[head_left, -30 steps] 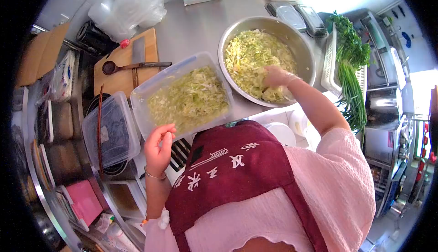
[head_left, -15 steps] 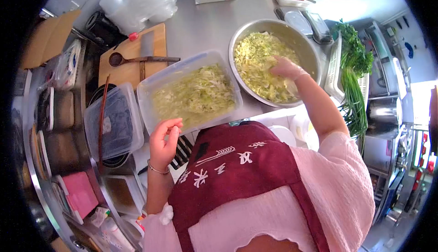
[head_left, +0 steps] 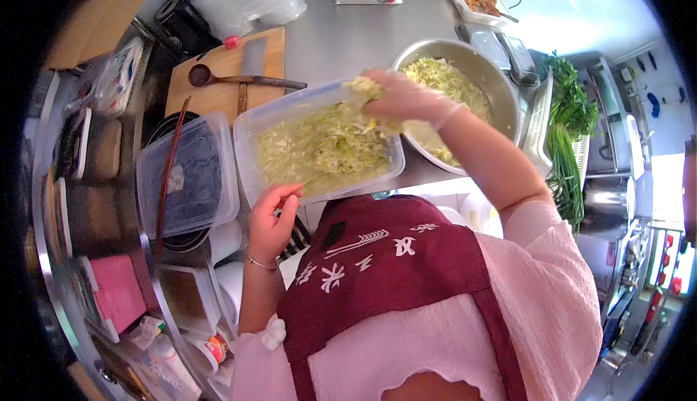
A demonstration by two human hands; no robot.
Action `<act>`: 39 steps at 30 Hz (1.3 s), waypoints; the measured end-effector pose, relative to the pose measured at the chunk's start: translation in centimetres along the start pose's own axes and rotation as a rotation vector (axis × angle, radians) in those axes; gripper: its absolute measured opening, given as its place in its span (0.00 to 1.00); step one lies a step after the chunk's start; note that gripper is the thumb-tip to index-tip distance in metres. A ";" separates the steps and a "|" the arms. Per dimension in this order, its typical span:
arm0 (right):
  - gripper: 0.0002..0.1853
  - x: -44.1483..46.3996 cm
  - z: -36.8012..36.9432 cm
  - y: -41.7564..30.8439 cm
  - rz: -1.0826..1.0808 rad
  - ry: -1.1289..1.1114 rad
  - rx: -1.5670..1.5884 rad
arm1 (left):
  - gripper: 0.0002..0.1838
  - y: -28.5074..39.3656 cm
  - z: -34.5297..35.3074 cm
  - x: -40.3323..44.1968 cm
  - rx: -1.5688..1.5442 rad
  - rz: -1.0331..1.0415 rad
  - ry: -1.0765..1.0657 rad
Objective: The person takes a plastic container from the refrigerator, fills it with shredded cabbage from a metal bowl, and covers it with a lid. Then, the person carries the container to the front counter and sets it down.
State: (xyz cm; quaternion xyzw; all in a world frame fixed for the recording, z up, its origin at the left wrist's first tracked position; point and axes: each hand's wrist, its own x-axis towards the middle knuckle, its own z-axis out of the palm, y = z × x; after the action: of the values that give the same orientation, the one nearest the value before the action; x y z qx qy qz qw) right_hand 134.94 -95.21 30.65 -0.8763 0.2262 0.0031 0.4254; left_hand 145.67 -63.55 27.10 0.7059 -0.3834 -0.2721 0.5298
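My right hand is closed around a clump of wet shredded cabbage, over the right rim of a clear plastic tub. Strands hang below the fingers. More shredded cabbage lies in cloudy liquid in the tub. To the right, a large steel bowl also contains shredded cabbage, partly hidden by my right forearm. My left hand is at the tub's front left corner, fingers loosely bent and thumb apart, with nothing in it. Whether its fingertips touch the rim I cannot tell.
A wooden board with a dark ladle and a cleaver lies behind the tub. Chopsticks rest across a plastic lid at left. Greens fill a white basket at right.
My right hand has come out of the steel bowl and moved left to the tub with a clump of cabbage. My left hand stays near the tub's front corner. The view has shifted slightly.
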 end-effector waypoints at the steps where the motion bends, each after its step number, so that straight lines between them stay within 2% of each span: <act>1: 0.38 0.9 1.7 -0.5 -0.002 -0.021 -0.136 | 0.10 0.0 0.0 -0.1 0.003 -0.003 0.009; 5: 0.37 4.3 8.7 3.9 -0.009 -0.114 -0.434 | 0.10 0.6 -0.3 -0.8 0.089 0.013 0.040; 7: 0.34 3.2 8.8 2.7 0.036 -0.088 -0.504 | 0.10 0.8 -0.6 -0.8 0.056 0.007 0.002; 9: 0.30 2.5 8.4 2.6 -0.156 -0.120 -0.505 | 0.11 0.0 -0.7 -1.0 0.040 -0.015 0.008; 13: 0.25 0.1 5.7 2.1 -0.084 -0.122 -0.516 | 0.11 0.1 -0.2 -0.6 0.046 -0.065 -0.030; 16: 0.22 -1.2 2.9 3.4 -0.078 0.009 -0.404 | 0.11 0.1 0.7 0.1 0.067 -0.070 -0.067; 18: 0.20 -2.2 -0.4 5.5 0.067 0.106 -0.047 | 0.11 -0.2 1.0 0.7 0.075 -0.068 -0.092; 19: 0.19 -2.8 -2.1 6.7 0.101 0.179 -0.047 | 0.11 -0.2 1.4 1.0 0.075 -0.060 -0.102; 20: 0.19 -2.9 -3.4 9.9 0.049 0.246 0.013 | 0.11 -0.2 2.0 1.3 -0.011 -0.119 -0.107; 21: 0.21 -3.3 -5.0 12.5 0.066 0.245 0.139 | 0.11 -0.2 2.6 1.8 -0.096 -0.178 -0.112; 23: 0.25 -3.5 -7.6 17.1 0.131 0.272 0.060 | 0.12 -0.4 4.5 2.9 -0.175 -0.231 -0.181; 25: 0.27 -3.4 -9.3 19.4 0.260 0.322 -0.036 | 0.15 1.1 7.6 4.5 -0.346 -0.465 -0.495; 26: 0.29 -3.5 -10.3 19.6 0.369 0.266 0.046 | 0.17 1.4 9.3 5.3 -0.416 -0.493 -0.588; 27: 0.29 -2.9 -10.7 20.0 0.366 0.267 0.049 | 0.20 1.3 11.2 6.1 -0.486 -0.523 -0.679; 31: 0.33 0.3 -11.3 21.0 0.237 0.176 -0.272 | 0.26 0.4 18.6 9.4 -0.438 -0.484 -0.640; 32: 0.34 1.1 -11.4 21.0 0.202 0.140 -0.392 | 0.29 0.7 19.8 10.3 -0.539 -0.631 -0.613; 33: 0.34 2.2 -11.5 21.7 0.195 0.139 -0.386 | 0.32 1.0 20.7 11.1 -0.639 -0.776 -0.581; 35: 0.36 4.9 -11.3 23.9 0.390 0.068 -0.347 | 0.34 1.3 21.9 11.8 -0.695 -0.786 -0.612; 37: 0.39 6.1 -10.2 25.6 0.397 0.123 -0.307 | 0.29 2.6 22.6 11.9 -0.745 -0.842 -0.508; 39: 0.42 6.4 -9.6 26.0 0.411 0.169 -0.266 | 0.29 1.5 23.1 11.9 -0.795 -0.866 -0.501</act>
State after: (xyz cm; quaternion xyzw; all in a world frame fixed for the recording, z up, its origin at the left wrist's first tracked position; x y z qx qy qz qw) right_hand 128.51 -118.85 16.18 -0.8574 0.4318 0.0460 0.2763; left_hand 133.64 -86.11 22.10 0.4614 -0.0454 -0.7397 0.4877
